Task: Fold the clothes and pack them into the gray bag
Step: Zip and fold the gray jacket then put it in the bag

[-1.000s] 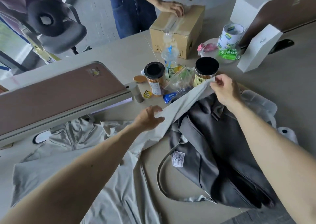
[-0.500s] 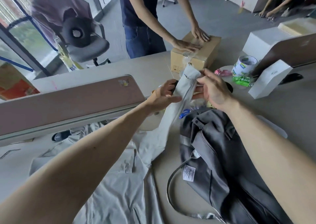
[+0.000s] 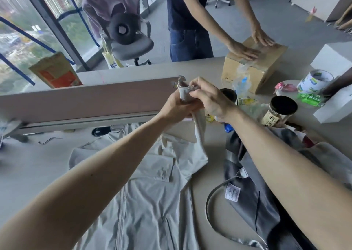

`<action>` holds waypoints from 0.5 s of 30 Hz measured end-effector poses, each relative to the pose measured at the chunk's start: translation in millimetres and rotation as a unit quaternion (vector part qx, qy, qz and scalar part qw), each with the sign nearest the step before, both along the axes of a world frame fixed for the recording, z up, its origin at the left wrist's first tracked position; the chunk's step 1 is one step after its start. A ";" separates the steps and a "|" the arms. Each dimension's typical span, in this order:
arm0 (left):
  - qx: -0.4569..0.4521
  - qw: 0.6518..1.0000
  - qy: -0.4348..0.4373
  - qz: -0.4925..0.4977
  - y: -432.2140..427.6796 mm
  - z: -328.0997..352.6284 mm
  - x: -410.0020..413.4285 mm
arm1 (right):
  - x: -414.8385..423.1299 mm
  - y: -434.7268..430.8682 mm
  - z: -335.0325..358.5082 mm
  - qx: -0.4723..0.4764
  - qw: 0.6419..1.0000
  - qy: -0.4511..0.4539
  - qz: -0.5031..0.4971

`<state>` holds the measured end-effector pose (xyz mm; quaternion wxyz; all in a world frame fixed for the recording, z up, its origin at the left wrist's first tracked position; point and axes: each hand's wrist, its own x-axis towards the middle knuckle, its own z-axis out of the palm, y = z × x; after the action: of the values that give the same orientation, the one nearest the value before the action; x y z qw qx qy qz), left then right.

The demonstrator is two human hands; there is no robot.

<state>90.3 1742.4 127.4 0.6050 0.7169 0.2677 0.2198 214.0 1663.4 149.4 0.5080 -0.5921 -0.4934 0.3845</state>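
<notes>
The left grip (image 3: 176, 107) and the right grip (image 3: 209, 97) both pinch one sleeve (image 3: 183, 93) of one pale jacket (image 3: 148, 202); one gray bag (image 3: 253, 209) lies right.

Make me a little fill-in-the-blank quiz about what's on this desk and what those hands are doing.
The left hand and right hand hold up one ____ of the jacket.
The gray bag lies to the ____ of the jacket.
Another person presses down on a ____ box.
Missing words: sleeve; right; cardboard.
</notes>
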 end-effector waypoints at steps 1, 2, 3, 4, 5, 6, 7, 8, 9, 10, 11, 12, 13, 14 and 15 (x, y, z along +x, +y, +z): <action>-0.019 1.000 -0.001 0.025 5.7 -4.3 -12.7 | -12.0 6.5 -3.5 -0.006 1.000 0.000 0.028; -0.033 0.999 0.000 0.032 10.5 -7.8 -26.7 | -22.5 12.6 -7.6 -0.010 0.999 -0.005 0.052; -0.045 0.998 0.002 0.036 15.9 -12.0 -41.6 | -32.4 18.0 -11.1 -0.009 0.998 -0.009 0.069; -0.062 0.997 0.003 0.042 20.0 -14.4 -57.9 | -40.7 23.2 -15.5 -0.006 0.997 -0.006 0.075; -0.086 0.994 0.001 0.061 26.2 -17.6 -74.9 | -48.1 27.2 -19.9 -0.007 0.998 0.003 0.069; -0.117 0.989 -0.007 0.091 33.4 -21.8 -92.1 | -55.6 30.6 -25.5 -0.013 0.998 0.015 0.055; -0.151 0.980 -0.020 0.129 43.1 -29.2 -110.7 | -63.2 33.4 -33.5 -0.025 0.998 0.030 0.042; -0.186 0.969 -0.036 0.160 53.3 -37.1 -131.4 | -69.6 36.5 -47.1 -0.043 0.998 0.039 0.029; -0.215 0.959 -0.046 0.180 64.0 -46.8 -152.6 | -76.0 38.7 -62.5 -0.063 0.997 0.031 0.012; -0.237 0.952 -0.050 0.188 74.0 -57.5 -175.4 | -82.4 40.6 -81.2 -0.087 0.996 0.007 -0.010; -0.253 0.948 -0.048 0.190 84.4 -70.9 -198.7 | -87.9 41.5 -101.9 -0.117 0.992 -0.029 -0.031; -0.269 0.944 -0.045 0.188 93.4 -84.6 -221.5 | -93.7 40.8 -121.6 -0.155 0.984 -0.070 -0.044; -0.287 0.938 -0.043 0.187 101.1 -98.1 -243.0 | -100.4 38.3 -139.3 -0.199 0.972 -0.114 -0.046; -0.307 0.932 -0.044 0.187 106.8 -110.6 -262.8 | -107.2 34.6 -156.5 -0.241 0.957 -0.154 -0.040; -0.325 0.925 -0.045 0.191 112.1 -123.1 -280.9 | -114.3 30.3 -172.2 -0.278 0.941 -0.188 -0.031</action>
<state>-190.6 1854.4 4.3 0.7627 0.4061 0.4285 0.2641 99.8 1693.7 -22.8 0.2326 -0.7866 -0.4347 0.3717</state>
